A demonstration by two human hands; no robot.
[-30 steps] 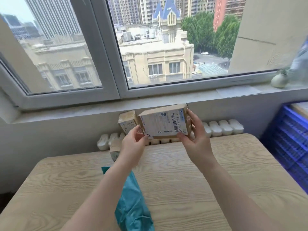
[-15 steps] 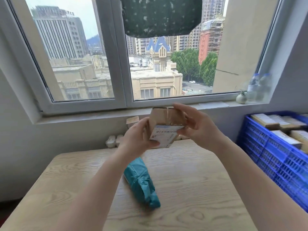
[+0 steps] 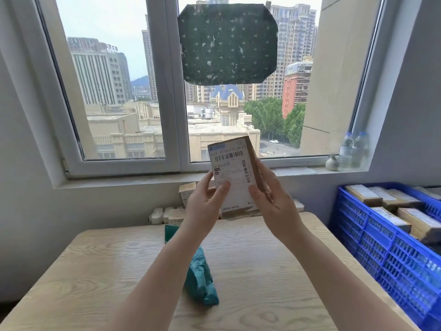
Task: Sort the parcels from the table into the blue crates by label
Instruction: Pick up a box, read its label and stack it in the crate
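A small cardboard parcel (image 3: 232,173) with a white barcode label stands upright in the air above the far edge of the wooden table (image 3: 274,271), label facing me. My left hand (image 3: 205,206) grips its lower left side and my right hand (image 3: 274,199) grips its right side. A teal plastic mailer bag (image 3: 200,280) lies on the table below my left forearm. A blue crate (image 3: 391,256) at the right holds several brown parcels. Another small box (image 3: 187,193) sits behind the table by the wall.
White radiator sections (image 3: 164,215) run along the wall behind the table. On the windowsill at the right stand two plastic bottles (image 3: 353,149) and a small round vase (image 3: 332,163). A dark spotted patch (image 3: 228,44) covers part of the window.
The parcel has been lifted higher and turned from lying sideways to standing upright with its label toward me. My view has risen and pulled back, showing the crate.
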